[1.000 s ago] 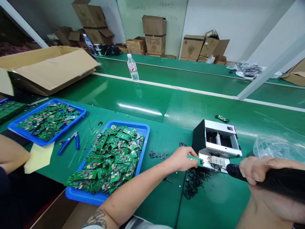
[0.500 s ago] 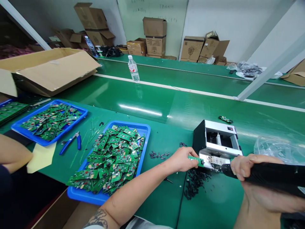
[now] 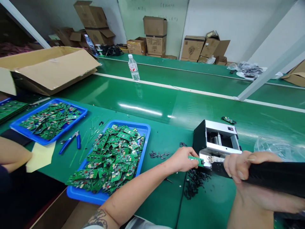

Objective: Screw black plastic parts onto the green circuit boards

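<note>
Circuit board (image 3: 201, 162) is pinched between thumb and fingers of the left hand (image 3: 183, 160), its far end presented at the metal front plate of the small machine (image 3: 216, 136) just beyond that hand. By a grip near one end, the other end is left uncovered toward the plate, presumably so that its parts can be got at and the fingers kept out of the way.

A thick black tool (image 3: 278, 176) is gripped by the right hand (image 3: 240, 168), the fingers wrapped around its body. It is held nearly level, its nose pointed toward the left hand, probably so that the front plate can be met from the side; whether the plate is touched cannot be told, since the contact is hidden.

A blue tray (image 3: 146, 130) heaped with a pile of boards (image 3: 119, 152) is set to the left of the left hand, seemingly for easy reach. Black pieces (image 3: 194, 186) are strewn just below the space between the hands, and small dark parts (image 3: 158, 155) are scattered to the left hand's left. Beyond the right hand, a clear plastic bag (image 3: 269, 148) is seen, and a lone board (image 3: 228, 120) is laid behind the machine.
</note>
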Demonstrator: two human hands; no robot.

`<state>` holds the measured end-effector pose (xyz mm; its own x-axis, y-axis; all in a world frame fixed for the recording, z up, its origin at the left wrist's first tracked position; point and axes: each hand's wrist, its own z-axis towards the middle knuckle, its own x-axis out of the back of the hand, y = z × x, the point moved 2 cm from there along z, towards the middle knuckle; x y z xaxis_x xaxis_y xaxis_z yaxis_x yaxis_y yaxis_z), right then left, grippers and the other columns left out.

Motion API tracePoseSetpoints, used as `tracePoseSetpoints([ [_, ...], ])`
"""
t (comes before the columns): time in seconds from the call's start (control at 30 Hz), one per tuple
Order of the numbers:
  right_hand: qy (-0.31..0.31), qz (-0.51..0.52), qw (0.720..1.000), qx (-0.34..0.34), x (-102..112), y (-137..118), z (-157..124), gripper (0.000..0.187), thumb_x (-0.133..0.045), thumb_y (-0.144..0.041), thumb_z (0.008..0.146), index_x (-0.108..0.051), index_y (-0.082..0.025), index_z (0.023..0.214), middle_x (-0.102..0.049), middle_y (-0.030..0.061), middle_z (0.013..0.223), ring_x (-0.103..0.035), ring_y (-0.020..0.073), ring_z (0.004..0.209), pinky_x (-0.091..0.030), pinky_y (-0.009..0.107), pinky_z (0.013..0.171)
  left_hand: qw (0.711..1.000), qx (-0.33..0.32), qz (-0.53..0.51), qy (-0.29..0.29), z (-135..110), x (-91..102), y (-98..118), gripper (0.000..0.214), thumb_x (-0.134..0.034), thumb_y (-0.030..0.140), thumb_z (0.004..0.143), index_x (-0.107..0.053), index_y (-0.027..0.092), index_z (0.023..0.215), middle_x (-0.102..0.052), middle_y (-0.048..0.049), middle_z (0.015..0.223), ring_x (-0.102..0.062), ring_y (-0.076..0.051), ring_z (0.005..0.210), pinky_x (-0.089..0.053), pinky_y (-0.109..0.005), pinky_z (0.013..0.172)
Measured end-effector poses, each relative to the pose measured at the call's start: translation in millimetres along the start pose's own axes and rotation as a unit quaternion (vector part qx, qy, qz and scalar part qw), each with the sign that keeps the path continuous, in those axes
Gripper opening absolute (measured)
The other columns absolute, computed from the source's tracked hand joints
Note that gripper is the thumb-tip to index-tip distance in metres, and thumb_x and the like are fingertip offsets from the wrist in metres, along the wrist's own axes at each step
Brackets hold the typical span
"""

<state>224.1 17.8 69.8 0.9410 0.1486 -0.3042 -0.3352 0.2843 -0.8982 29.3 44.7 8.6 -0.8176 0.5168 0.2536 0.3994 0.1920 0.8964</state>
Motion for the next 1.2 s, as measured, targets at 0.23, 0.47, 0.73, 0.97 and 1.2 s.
tracePoseSetpoints([
  [0.23,-0.047,0.03,0.997,0.056,-22,-1,13,0.063,-0.054,-0.076,0.066,-0.07,-0.021,0.093,-0.053,0.0009,0.052,-0.049,0.0159,0.042,-0.04,0.033,0.044,1.0,-0.002,0.0,-0.004,-1,0.3,2,0.023,-0.061,0.026,0.072,-0.066,0.014,0.092,-0.073,-0.0032,0.079,-0.055,-0.01,0.058,-0.038,-0.019,0.055],
  [0.47,-0.047,0.036,0.997,0.049,-26,0,17,0.064,-0.055,-0.077,0.064,-0.07,-0.021,0.092,-0.053,0.0005,0.05,-0.048,0.0155,0.04,-0.04,0.032,0.043,1.0,-0.006,-0.001,-0.003,-1,0.5,2,0.024,-0.06,0.026,0.072,-0.066,0.014,0.093,-0.073,-0.0039,0.079,-0.055,-0.01,0.058,-0.039,-0.02,0.056],
  [0.73,-0.03,-0.027,0.999,-0.001,-26,-2,13,0.074,-0.049,-0.088,0.055,-0.069,-0.024,0.086,-0.054,0.0006,0.048,-0.049,0.0176,0.041,-0.043,0.036,0.045,1.0,-0.005,-0.004,-0.007,0,-0.2,1,0.026,-0.06,0.028,0.072,-0.066,0.014,0.093,-0.074,-0.0046,0.081,-0.055,-0.01,0.057,-0.037,-0.02,0.052],
  [0.97,-0.119,0.012,0.992,0.05,-48,-5,23,0.061,-0.046,-0.077,0.07,-0.071,-0.026,0.094,-0.054,-0.0005,0.049,-0.047,0.0147,0.037,-0.038,0.029,0.038,1.0,-0.005,0.003,-0.012,0,-1.4,0,0.027,-0.06,0.029,0.073,-0.066,0.013,0.094,-0.073,-0.005,0.081,-0.057,-0.011,0.06,-0.037,-0.019,0.052],
  [1.2,-0.14,0.02,0.989,0.05,-49,-5,25,0.06,-0.048,-0.076,0.069,-0.071,-0.026,0.095,-0.054,-0.0008,0.049,-0.047,0.0142,0.037,-0.038,0.028,0.037,1.0,-0.002,0.008,-0.007,2,-1.8,-1,0.027,-0.06,0.029,0.073,-0.066,0.014,0.094,-0.073,-0.0038,0.08,-0.054,-0.01,0.056,-0.037,-0.019,0.052],
])
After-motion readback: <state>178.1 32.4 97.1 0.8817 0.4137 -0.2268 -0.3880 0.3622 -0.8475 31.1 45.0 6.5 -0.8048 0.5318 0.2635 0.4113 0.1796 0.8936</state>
